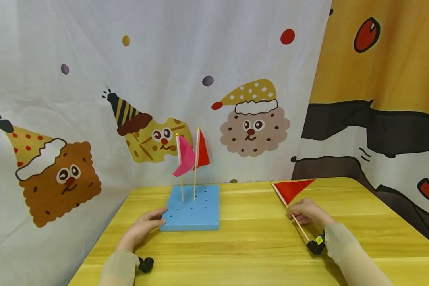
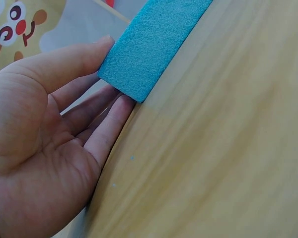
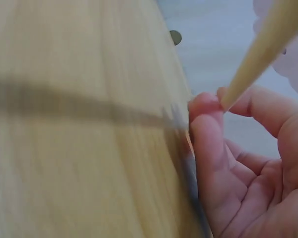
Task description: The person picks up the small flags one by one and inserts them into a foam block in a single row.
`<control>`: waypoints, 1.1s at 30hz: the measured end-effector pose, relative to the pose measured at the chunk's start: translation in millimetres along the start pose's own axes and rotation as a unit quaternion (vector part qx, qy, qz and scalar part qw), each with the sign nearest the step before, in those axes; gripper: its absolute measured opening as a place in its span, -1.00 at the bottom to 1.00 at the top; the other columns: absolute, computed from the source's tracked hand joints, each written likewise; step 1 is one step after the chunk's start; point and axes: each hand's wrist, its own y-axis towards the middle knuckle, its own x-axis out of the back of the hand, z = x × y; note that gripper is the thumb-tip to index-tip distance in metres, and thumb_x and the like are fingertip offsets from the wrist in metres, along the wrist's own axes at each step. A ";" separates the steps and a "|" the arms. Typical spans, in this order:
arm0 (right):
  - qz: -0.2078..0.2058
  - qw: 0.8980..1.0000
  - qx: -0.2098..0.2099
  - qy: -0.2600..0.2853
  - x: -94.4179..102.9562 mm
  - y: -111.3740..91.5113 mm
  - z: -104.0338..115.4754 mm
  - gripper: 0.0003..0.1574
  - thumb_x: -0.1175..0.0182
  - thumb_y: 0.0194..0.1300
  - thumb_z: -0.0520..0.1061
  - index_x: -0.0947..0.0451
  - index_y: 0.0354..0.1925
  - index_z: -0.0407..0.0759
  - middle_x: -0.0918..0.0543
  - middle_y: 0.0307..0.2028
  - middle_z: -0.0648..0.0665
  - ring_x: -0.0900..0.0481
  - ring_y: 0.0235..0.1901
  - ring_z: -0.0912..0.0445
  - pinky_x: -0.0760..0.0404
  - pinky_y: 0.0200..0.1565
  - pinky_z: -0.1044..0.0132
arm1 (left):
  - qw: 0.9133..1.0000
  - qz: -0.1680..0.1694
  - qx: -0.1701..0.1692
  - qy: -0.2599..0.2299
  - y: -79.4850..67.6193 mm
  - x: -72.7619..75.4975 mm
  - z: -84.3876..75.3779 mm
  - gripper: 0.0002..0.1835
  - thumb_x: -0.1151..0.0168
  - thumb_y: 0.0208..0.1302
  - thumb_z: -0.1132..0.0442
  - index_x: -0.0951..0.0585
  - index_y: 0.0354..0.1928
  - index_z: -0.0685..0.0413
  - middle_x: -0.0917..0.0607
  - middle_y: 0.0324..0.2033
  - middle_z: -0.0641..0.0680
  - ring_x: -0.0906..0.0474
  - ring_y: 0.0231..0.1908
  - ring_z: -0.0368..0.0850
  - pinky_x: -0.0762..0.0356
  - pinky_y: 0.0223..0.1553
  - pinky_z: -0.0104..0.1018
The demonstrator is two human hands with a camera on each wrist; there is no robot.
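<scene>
A light blue foam block (image 1: pixel 191 216) with small holes in its top lies on the wooden table. A pink flag (image 1: pixel 186 157) and a red flag (image 1: pixel 202 151) stand upright in it on thin sticks. Against the block's left side rests my left hand (image 1: pixel 144 228), its thumb and fairly straight fingers touching the edge near the front corner. To the right, apart from the block, my right hand (image 1: pixel 307 212) pinches the stick (image 3: pixel 268 47) of another red flag (image 1: pixel 292 190) between thumb and fingers. That flag is tilted, its cloth pointing away from me.
The yellow wood-grain table (image 1: pixel 250 246) extends between and in front of my hands. A printed cloth curtain (image 1: pixel 250 47) with cartoon biscuits hangs behind the table's far edge. Each wrist carries a small black camera; the right one (image 1: pixel 315 247) sits near the stick's lower end.
</scene>
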 end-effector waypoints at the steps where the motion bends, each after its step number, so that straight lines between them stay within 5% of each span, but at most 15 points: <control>1: 0.004 1.000 -0.001 0.009 -0.2 0.6 0.2 -0.64 -0.19 0.32 -0.11 -0.55 -0.16 -0.46 -0.71 -0.45 -0.14 -0.67 -0.53 0.11 -0.69 -0.43 0.24 | 1.000 0.001 -0.002 0.003 -0.2 0.1 -0.1 -0.35 -0.29 0.31 0.15 -0.35 0.41 0.09 -0.22 0.39 0.32 -0.08 0.39 0.27 -0.15 0.32 0.16; 14: 0.066 0.988 -0.002 0.140 2.0 7.8 3.1 -0.52 -0.06 0.47 -0.09 -0.45 0.08 -0.50 -0.72 -0.35 -0.13 -0.65 -0.52 0.16 -0.62 -0.48 0.43 | 1.000 0.004 -0.007 0.004 0.2 -0.2 -4.1 -0.35 -0.28 0.32 0.15 -0.34 0.42 0.07 -0.21 0.39 0.33 -0.07 0.39 0.27 -0.14 0.32 0.17; 23: 0.090 0.983 0.013 0.158 2.4 8.3 7.3 -0.56 -0.03 0.48 -0.15 -0.46 0.10 -0.52 -0.72 -0.35 -0.11 -0.66 -0.50 0.19 -0.65 -0.40 0.40 | 1.000 0.006 -0.006 0.000 1.6 -0.2 -2.1 -0.35 -0.28 0.32 0.16 -0.34 0.42 0.07 -0.20 0.40 0.32 -0.05 0.40 0.26 -0.13 0.33 0.16; 33: 0.085 0.983 0.018 0.158 6.4 4.7 24.3 -0.68 -0.06 0.47 -0.12 -0.58 0.00 -0.31 -0.72 -0.32 -0.11 -0.67 -0.49 0.17 -0.64 -0.42 0.41 | 1.000 0.007 -0.003 -0.002 0.7 0.1 0.1 -0.34 -0.29 0.31 0.16 -0.34 0.41 0.10 -0.20 0.41 0.32 -0.04 0.41 0.25 -0.14 0.33 0.14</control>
